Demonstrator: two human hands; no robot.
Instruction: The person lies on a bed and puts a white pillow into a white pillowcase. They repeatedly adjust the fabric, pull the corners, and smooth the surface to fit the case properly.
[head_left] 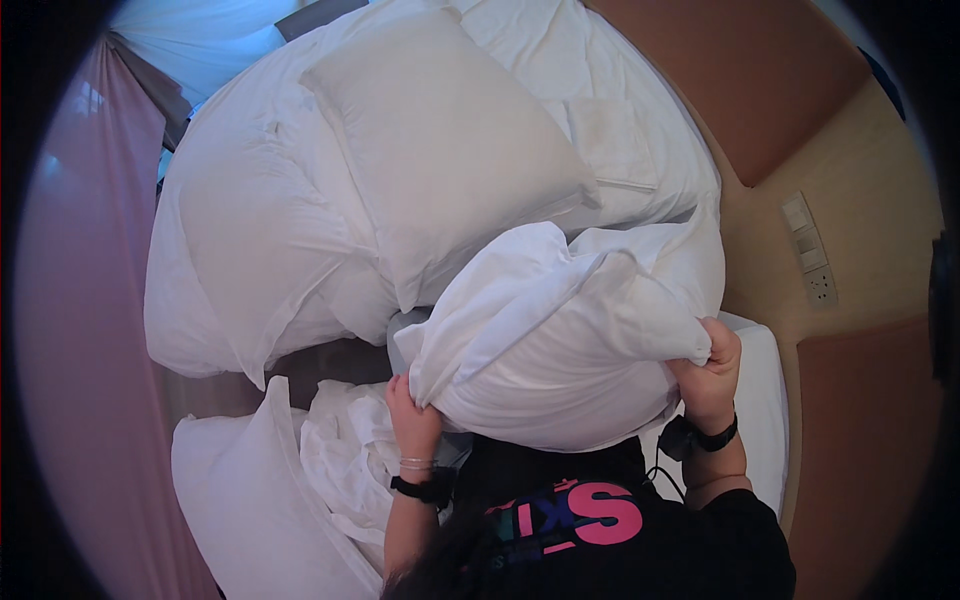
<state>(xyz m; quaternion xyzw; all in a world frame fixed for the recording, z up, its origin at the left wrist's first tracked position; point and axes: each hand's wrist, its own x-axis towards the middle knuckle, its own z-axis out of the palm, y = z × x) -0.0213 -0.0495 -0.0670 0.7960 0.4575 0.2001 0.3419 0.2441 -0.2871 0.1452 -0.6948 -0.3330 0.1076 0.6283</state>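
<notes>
Close in front of me, a plump white pillow [560, 370] in a loose pillowcase hangs between my two hands. My left hand [411, 412] grips the edge of the pillowcase at its left side, with the fingertips partly hidden behind the fabric. At the other side, my right hand [708, 375] is closed on a corner of the case. The cloth rises in folds along the upper part, where a flap of the case stands up. A black band circles each wrist.
Beyond lies a bed [690, 160] with white bedding, a large white pillow [450, 150] and another one [250, 230] on its left. Lower left are a white pillow [250, 490] and crumpled linen [350, 450]. A pink curtain [90, 300] hangs left; switches [805, 235] and brown panels [750, 80] line the right wall.
</notes>
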